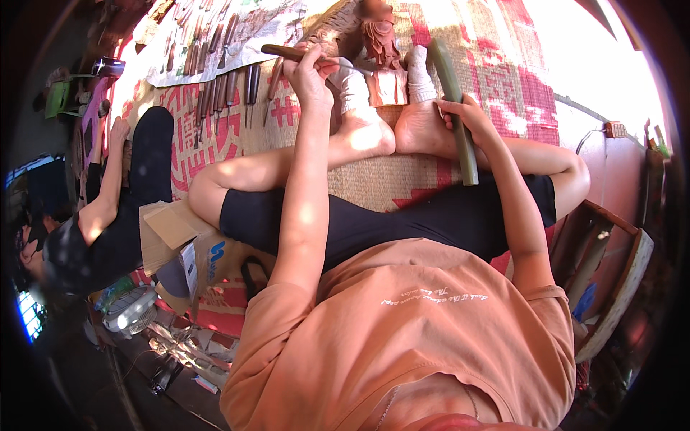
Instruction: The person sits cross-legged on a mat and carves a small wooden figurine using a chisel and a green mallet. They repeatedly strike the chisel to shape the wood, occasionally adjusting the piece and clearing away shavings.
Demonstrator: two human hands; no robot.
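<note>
A reddish-brown carved wooden figure [381, 44] stands upright on its block base [389, 87], between my two feet in pale socks that leave the heels bare. My left hand [310, 77] is closed around a carving gouge [282, 51] with a dark wooden handle. The gouge's thin bent metal shaft points right, its tip close to the base; whether it touches cannot be told. In my right hand [467, 121] is a long green bar [451, 80], gripped near its middle and slanting up beside my right foot. The figure's top is blurred.
Many wooden-handled carving tools lie on a pale sheet [251, 32] and on the patterned woven mat [352, 183]. A rough log [334, 27] lies behind the figure. At left are a cardboard box [169, 233], a fan [131, 310] and another person's arm [108, 183]. A wooden frame [625, 287] stands right.
</note>
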